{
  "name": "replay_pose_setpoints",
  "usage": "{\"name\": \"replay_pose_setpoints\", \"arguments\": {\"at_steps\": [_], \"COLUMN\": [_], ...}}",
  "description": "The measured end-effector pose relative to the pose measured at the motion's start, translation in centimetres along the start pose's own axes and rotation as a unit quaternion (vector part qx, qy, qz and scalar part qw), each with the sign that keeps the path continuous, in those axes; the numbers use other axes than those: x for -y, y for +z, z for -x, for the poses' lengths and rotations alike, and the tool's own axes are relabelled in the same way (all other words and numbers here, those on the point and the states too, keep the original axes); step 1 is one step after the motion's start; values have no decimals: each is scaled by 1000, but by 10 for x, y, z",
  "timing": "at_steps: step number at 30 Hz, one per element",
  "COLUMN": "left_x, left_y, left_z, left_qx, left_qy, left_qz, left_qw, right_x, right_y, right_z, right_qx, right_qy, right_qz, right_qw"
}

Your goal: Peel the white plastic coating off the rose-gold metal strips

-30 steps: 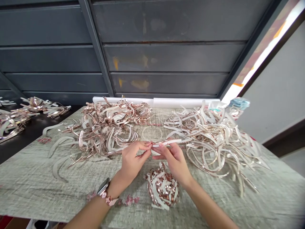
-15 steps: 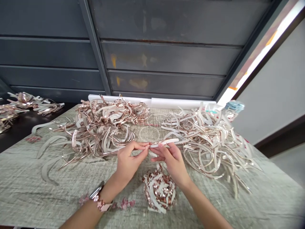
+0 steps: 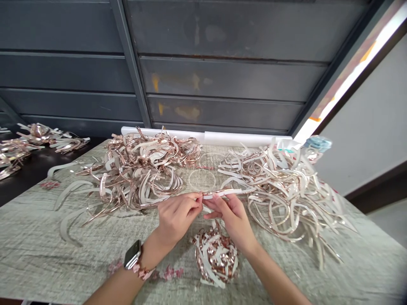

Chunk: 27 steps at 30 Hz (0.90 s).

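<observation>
Both hands meet near the middle of the table, over a thin rose-gold and white strip (image 3: 227, 193). My left hand (image 3: 180, 212), with a watch on its wrist, pinches the strip's left end. My right hand (image 3: 231, 214) holds the same strip between thumb and fingers, just to the right. Below my right hand lies a round clump of shiny rose-gold and white strips (image 3: 216, 256). A large heap of curled strips (image 3: 140, 169) spreads to the left of the hands, and another heap (image 3: 286, 190) to the right.
White rolls (image 3: 235, 138) lie along the table's back edge, against dark grey panels. At the back right are plastic packets (image 3: 318, 144). More shiny strips (image 3: 40, 137) rest on a dark surface at the far left. The patterned cloth (image 3: 32, 250) covers the table.
My left hand has rolled over, with its back now facing up and the watch face turned toward the camera. The whole view has shifted slightly.
</observation>
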State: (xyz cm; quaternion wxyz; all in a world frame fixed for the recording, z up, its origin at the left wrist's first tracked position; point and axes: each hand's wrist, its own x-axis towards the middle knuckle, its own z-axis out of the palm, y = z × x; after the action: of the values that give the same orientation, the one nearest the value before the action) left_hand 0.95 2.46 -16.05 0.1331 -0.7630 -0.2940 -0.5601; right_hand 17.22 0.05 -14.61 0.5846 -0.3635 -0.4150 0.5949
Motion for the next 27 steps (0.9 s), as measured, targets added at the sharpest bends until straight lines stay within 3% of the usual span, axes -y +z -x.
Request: {"name": "replay_pose_setpoints", "arguments": {"at_steps": [10, 15, 18, 20, 23, 24, 26, 27], "left_x": [3, 6, 0, -9, -25, -28, -30, -28], "left_y": [7, 5, 1, -1, -4, -5, -6, -7], "left_z": [6, 7, 3, 0, -5, -5, -2, 0], "left_qx": [-42, -60, -64, 13, 279, 338, 370, 360], "left_qy": [-133, -213, -201, -164, -105, -95, -83, -76], "left_qz": [16, 73, 128, 186, 228, 217, 205, 206], "left_qw": [990, 972, 969, 969, 927, 911, 902, 907], "right_x": [1, 2, 3, 4, 12, 18, 36, 50], "right_y": [-3, -6, -9, -12, -15, -16, -19, -21], "right_z": [-2, -6, -10, -13, -12, -10, -5, -2], "right_qx": [-28, -48, -58, -71, -101, -111, -134, -149], "right_qy": [1, 5, 2, -17, -89, -123, -197, -232], "right_qz": [-41, -70, -69, -54, 4, 35, 112, 156], "right_qw": [999, 996, 996, 996, 991, 986, 965, 948]}}
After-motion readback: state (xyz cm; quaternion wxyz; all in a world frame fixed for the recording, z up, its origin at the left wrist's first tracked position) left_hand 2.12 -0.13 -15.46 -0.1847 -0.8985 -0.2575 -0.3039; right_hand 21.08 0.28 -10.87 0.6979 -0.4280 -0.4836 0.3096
